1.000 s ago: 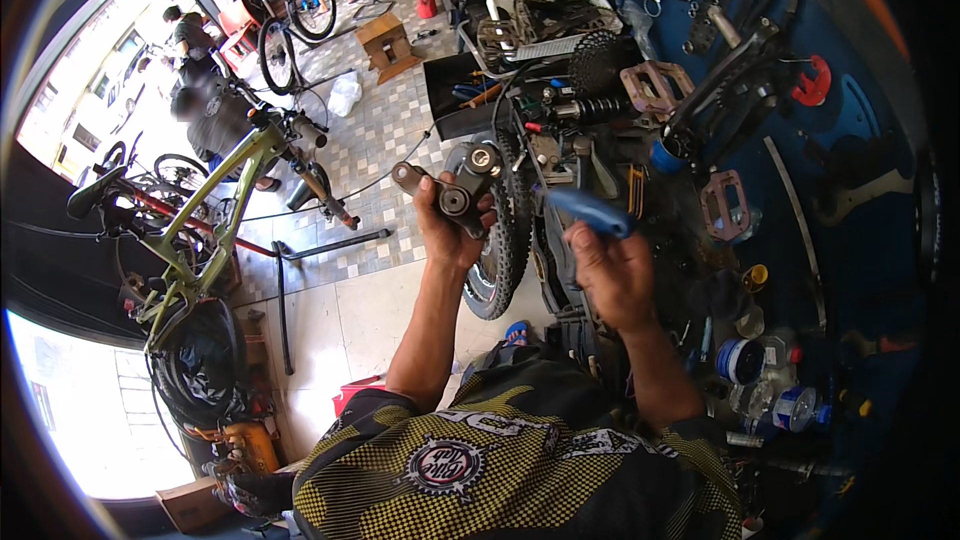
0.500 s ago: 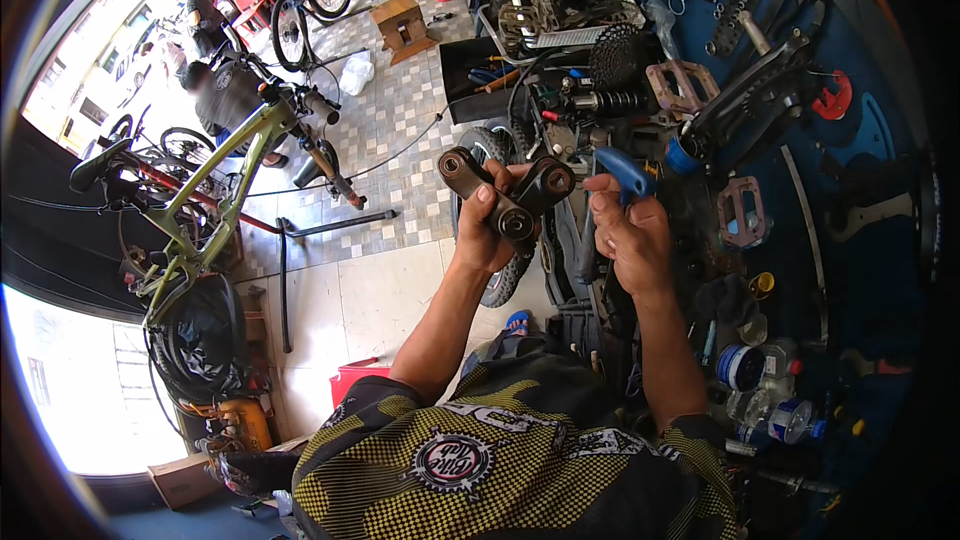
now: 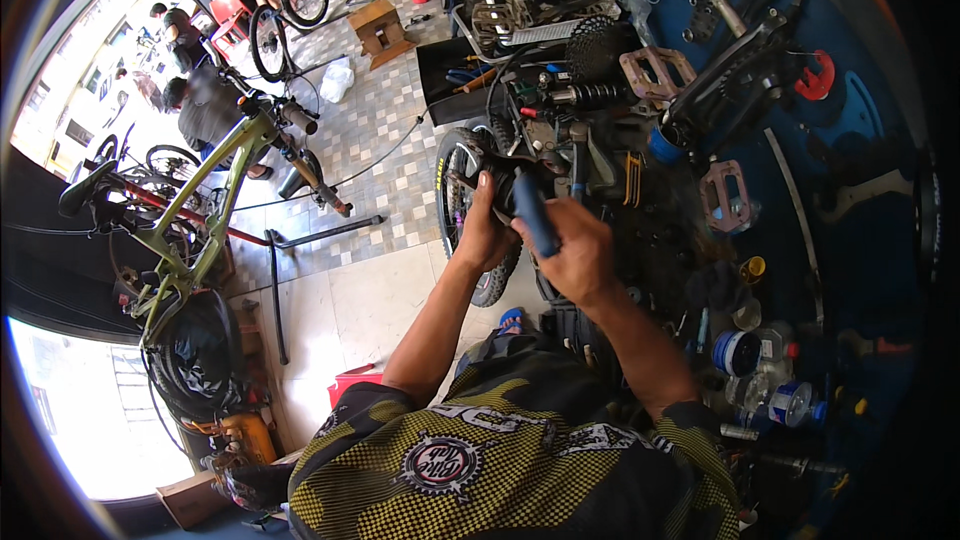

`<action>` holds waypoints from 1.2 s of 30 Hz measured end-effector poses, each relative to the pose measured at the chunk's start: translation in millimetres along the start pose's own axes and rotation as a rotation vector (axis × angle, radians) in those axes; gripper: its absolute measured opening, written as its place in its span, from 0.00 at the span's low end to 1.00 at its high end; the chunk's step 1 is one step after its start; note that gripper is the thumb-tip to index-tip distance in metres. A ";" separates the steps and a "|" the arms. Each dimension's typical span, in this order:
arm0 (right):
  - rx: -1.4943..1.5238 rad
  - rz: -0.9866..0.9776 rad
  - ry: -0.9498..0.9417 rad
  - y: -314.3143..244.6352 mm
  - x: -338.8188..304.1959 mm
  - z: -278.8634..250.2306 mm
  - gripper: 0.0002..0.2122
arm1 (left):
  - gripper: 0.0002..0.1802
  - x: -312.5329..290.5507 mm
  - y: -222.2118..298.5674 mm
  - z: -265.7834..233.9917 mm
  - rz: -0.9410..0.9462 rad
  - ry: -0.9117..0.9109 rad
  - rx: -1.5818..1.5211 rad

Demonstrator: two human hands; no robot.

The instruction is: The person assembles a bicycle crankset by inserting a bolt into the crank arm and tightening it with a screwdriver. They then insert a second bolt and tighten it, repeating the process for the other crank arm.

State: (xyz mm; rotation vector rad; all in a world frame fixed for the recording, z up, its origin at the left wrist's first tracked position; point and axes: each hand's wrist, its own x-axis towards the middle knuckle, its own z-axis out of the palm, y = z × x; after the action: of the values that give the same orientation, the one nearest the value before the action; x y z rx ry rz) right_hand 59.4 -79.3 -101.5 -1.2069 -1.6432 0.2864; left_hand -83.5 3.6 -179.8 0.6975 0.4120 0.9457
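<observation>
Held in front of my chest is a dark bicycle linkage part (image 3: 492,168) with several arms, and my left hand (image 3: 486,238) is closed around it, thumb up along its near side. My right hand (image 3: 582,252) grips a blue-handled hand tool (image 3: 537,216), its handle blurred by motion. The handle lies against or just over the middle of the linkage part; the tool's working end is hidden. Below both hands stands a wheel with a knobby tyre (image 3: 490,286).
On the right, the blue workbench (image 3: 790,270) carries two pedals (image 3: 722,196), a crank (image 3: 740,65), a cassette (image 3: 598,48), a shock absorber (image 3: 592,96) and plastic bottles (image 3: 790,402). Beyond is a white basket (image 3: 489,0) of parts. A green bike frame (image 3: 230,175) stands left; people are farther back.
My right hand has moved left with the blue-handled tool, bringing it to the linkage part. My left hand has turned the part, so its bearing faces no longer show clearly. The view has shifted slightly.
</observation>
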 end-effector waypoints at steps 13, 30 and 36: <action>-0.250 -0.456 -0.121 26.0 -49.7 6.3 0.08 | 0.50 4.9 -12.8 3.6 0.189 -0.267 -0.235; 0.595 0.637 -0.324 1.0 -90.7 -82.8 0.21 | 0.51 -0.1 5.4 4.6 0.352 -0.351 0.185; 0.586 0.576 -0.033 -14.7 -83.6 -91.0 0.15 | 0.51 0.2 1.3 -1.5 0.391 -0.327 0.321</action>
State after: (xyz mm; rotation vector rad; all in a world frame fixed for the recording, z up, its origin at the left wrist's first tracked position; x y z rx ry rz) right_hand 123.3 -186.2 -100.4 -1.1810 -1.0813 1.0706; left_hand -85.1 4.7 -179.9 1.2373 0.1368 1.1184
